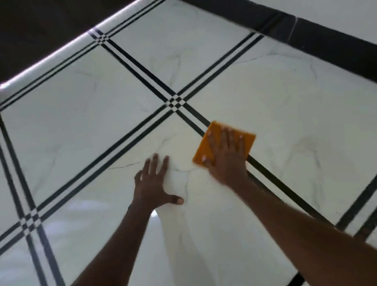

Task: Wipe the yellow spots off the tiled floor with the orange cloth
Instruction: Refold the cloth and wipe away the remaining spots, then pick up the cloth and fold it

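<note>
A flat orange cloth [214, 138] lies on the white marble-look tiled floor [93, 131], across a black border stripe. My right hand [226, 155] presses flat on the cloth, fingers spread over it. My left hand [156, 185] rests flat on the bare tile just left of the cloth, fingers apart and holding nothing. A faint yellowish smear [182, 138] shows on the tile between the hands and the stripe crossing. No distinct yellow spots can be made out, and the picture is slightly blurred.
Double black stripes [125, 142] cross the floor in a grid. A dark skirting band [323, 39] runs along the white wall at upper right. A dark area with a bright strip [69, 46] borders the floor at upper left.
</note>
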`<control>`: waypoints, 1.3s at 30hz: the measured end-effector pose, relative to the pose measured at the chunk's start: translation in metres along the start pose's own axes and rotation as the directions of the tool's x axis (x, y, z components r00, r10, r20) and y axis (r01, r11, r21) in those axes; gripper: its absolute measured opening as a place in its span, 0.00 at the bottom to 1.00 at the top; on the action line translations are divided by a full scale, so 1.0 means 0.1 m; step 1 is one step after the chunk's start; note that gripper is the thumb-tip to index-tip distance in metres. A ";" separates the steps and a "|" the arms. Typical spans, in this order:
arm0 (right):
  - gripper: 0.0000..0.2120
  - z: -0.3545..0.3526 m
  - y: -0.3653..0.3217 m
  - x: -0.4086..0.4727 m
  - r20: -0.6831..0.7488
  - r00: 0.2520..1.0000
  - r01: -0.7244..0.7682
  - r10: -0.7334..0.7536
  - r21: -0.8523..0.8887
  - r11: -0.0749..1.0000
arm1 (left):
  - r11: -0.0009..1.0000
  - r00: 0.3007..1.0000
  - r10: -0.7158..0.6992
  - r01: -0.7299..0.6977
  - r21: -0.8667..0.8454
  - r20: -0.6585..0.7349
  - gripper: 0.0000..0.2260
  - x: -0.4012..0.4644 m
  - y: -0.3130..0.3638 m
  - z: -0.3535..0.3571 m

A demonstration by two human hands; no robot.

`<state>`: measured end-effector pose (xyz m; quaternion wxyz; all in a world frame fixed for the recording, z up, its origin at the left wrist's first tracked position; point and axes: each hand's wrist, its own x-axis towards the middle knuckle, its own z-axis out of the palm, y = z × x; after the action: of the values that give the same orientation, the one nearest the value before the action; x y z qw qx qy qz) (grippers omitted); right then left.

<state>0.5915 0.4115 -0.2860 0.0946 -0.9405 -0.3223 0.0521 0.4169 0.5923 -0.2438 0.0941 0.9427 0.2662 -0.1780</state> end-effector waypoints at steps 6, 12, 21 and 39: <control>0.39 -0.03 0.22 -1.38 0.075 0.997 0.022 -0.026 0.052 0.998 | 1.000 0.999 0.006 -0.006 0.007 0.045 0.66 -0.05 0.04 -0.09; 0.41 -0.18 1.07 -0.23 0.029 0.951 -0.308 0.306 0.068 0.949 | 0.999 0.999 -0.036 0.036 0.007 0.029 0.64 -0.16 -0.06 -0.02; 0.35 0.15 -0.53 0.05 0.080 0.964 0.255 -0.253 -0.020 0.967 | 0.997 0.990 -0.074 0.075 -0.006 0.123 0.62 -0.07 -0.07 -0.10; 0.17 -2.84 0.14 0.83 0.533 0.840 -0.430 0.102 0.540 0.724 | 0.946 0.968 0.057 0.026 -0.323 0.243 0.24 0.17 0.81 -2.54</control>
<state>0.7100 0.4109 -0.0147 0.3201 -0.8462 -0.1544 0.3970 0.5461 0.6011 -0.0106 0.2813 0.8866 0.2704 -0.2482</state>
